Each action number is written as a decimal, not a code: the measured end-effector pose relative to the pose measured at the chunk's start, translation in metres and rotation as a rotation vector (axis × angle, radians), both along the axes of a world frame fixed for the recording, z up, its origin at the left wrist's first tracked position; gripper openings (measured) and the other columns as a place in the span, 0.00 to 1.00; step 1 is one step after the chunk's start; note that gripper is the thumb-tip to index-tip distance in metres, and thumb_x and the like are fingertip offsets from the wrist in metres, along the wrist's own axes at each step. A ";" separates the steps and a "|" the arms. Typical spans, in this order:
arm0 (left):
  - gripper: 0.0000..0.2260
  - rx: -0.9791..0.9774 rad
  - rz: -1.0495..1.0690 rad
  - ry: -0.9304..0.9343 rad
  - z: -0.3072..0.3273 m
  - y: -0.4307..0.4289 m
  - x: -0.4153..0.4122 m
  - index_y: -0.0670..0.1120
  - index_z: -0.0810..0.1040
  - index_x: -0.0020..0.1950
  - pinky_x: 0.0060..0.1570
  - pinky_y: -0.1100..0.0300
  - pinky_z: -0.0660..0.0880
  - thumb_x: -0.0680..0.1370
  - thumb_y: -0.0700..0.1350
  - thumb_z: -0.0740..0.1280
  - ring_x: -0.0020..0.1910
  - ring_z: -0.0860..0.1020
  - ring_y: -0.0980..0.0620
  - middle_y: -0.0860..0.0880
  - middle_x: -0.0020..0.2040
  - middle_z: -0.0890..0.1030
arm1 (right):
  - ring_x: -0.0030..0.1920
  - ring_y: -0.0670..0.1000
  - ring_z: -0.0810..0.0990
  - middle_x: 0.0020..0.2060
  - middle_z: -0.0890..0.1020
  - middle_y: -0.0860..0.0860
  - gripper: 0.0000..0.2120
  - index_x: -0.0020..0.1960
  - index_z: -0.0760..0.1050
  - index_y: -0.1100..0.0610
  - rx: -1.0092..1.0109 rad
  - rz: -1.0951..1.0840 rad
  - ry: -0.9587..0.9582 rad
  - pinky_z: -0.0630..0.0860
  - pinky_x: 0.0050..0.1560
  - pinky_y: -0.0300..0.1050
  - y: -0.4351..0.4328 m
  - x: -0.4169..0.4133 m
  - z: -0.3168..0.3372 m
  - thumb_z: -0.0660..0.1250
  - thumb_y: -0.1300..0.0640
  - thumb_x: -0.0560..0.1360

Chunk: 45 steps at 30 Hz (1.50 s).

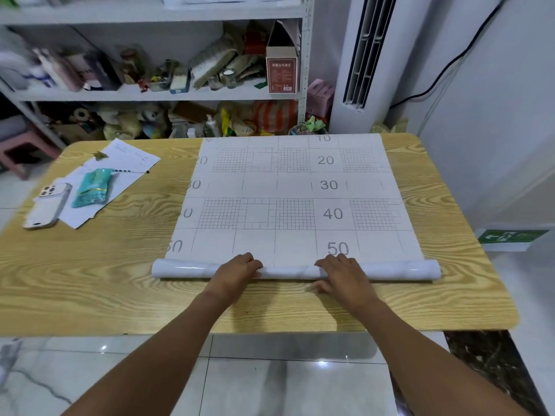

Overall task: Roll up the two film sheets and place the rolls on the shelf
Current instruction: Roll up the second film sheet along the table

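Left hand [238,268], right hand [343,274] bare (forearms [168,349] too).

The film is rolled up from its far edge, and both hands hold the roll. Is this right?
No. The head view shows the film rolled from its near edge; the left hand and right hand do hold the roll.

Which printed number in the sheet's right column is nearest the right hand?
The 50, lowest in the column, just beyond the right hand; 40 through 10 lie farther up.
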<state>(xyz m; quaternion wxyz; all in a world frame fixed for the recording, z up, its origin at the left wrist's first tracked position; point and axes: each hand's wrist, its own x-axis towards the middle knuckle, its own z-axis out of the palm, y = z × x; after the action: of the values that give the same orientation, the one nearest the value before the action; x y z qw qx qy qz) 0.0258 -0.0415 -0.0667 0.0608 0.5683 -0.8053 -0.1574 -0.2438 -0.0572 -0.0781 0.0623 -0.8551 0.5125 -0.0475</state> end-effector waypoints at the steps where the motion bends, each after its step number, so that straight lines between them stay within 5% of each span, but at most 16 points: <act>1: 0.10 -0.012 -0.005 0.007 -0.001 0.001 0.002 0.44 0.76 0.58 0.42 0.53 0.75 0.77 0.39 0.63 0.49 0.76 0.46 0.45 0.50 0.76 | 0.43 0.54 0.79 0.43 0.81 0.51 0.18 0.49 0.78 0.56 0.019 -0.007 -0.016 0.77 0.40 0.50 0.001 0.000 0.000 0.71 0.44 0.67; 6: 0.14 -0.157 -0.056 0.011 -0.005 0.001 0.003 0.45 0.78 0.49 0.26 0.60 0.74 0.67 0.34 0.73 0.43 0.68 0.55 0.49 0.38 0.78 | 0.46 0.57 0.78 0.49 0.80 0.53 0.14 0.44 0.81 0.60 -0.007 -0.031 -0.092 0.80 0.39 0.49 0.000 0.005 -0.002 0.79 0.57 0.62; 12: 0.24 -0.166 -0.045 -0.044 0.004 0.005 -0.003 0.44 0.75 0.57 0.26 0.58 0.73 0.63 0.40 0.78 0.39 0.78 0.46 0.48 0.38 0.80 | 0.40 0.56 0.80 0.38 0.80 0.54 0.12 0.43 0.81 0.61 0.011 -0.013 -0.105 0.78 0.37 0.47 0.000 0.007 0.004 0.78 0.62 0.61; 16: 0.26 -0.147 -0.061 -0.068 0.004 0.003 -0.001 0.48 0.71 0.52 0.22 0.61 0.69 0.60 0.43 0.80 0.37 0.77 0.46 0.49 0.36 0.79 | 0.50 0.59 0.78 0.48 0.81 0.57 0.15 0.56 0.77 0.60 0.024 -0.055 -0.124 0.74 0.49 0.51 -0.003 0.011 0.009 0.70 0.64 0.70; 21: 0.13 -0.057 0.036 -0.044 0.002 0.001 -0.005 0.45 0.74 0.59 0.37 0.55 0.72 0.76 0.46 0.66 0.53 0.72 0.46 0.47 0.50 0.78 | 0.51 0.57 0.76 0.47 0.81 0.55 0.09 0.55 0.75 0.58 0.051 -0.105 -0.157 0.69 0.51 0.49 -0.003 0.014 0.015 0.64 0.63 0.74; 24: 0.13 -0.082 0.017 -0.023 -0.001 0.003 -0.003 0.45 0.74 0.61 0.37 0.55 0.71 0.77 0.47 0.64 0.52 0.74 0.46 0.47 0.53 0.77 | 0.43 0.56 0.79 0.38 0.82 0.53 0.04 0.43 0.80 0.58 0.007 -0.079 -0.138 0.75 0.43 0.49 -0.002 0.014 0.016 0.73 0.62 0.68; 27: 0.12 -0.117 -0.019 -0.032 0.000 0.001 -0.001 0.44 0.77 0.57 0.32 0.55 0.71 0.75 0.45 0.67 0.43 0.77 0.46 0.46 0.49 0.77 | 0.41 0.54 0.80 0.40 0.82 0.50 0.09 0.39 0.81 0.54 -0.015 -0.053 -0.067 0.77 0.39 0.46 -0.002 0.013 0.013 0.79 0.57 0.62; 32: 0.12 -0.227 -0.122 -0.136 -0.001 -0.010 0.001 0.47 0.80 0.45 0.33 0.58 0.74 0.64 0.41 0.77 0.35 0.76 0.49 0.51 0.35 0.78 | 0.43 0.54 0.79 0.43 0.80 0.52 0.18 0.48 0.80 0.56 0.012 -0.027 -0.023 0.77 0.41 0.48 -0.002 0.006 0.011 0.78 0.49 0.62; 39: 0.19 -0.200 -0.022 -0.067 0.006 -0.010 -0.005 0.42 0.76 0.57 0.37 0.55 0.72 0.68 0.33 0.71 0.41 0.76 0.45 0.47 0.39 0.80 | 0.52 0.57 0.76 0.49 0.81 0.56 0.17 0.59 0.75 0.60 0.075 -0.120 -0.230 0.70 0.55 0.50 -0.003 0.008 0.017 0.70 0.60 0.71; 45: 0.21 -0.118 -0.047 -0.127 0.006 -0.009 -0.002 0.43 0.79 0.48 0.33 0.56 0.74 0.59 0.46 0.80 0.37 0.78 0.47 0.47 0.42 0.81 | 0.51 0.55 0.75 0.48 0.81 0.55 0.10 0.55 0.76 0.60 0.122 -0.111 -0.233 0.69 0.53 0.47 -0.010 0.006 0.015 0.66 0.59 0.75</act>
<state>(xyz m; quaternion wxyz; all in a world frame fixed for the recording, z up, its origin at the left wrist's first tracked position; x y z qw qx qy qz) 0.0234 -0.0507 -0.0611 0.0395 0.5536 -0.8285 -0.0748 -0.2375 -0.0668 -0.0632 0.1703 -0.8088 0.5503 -0.1187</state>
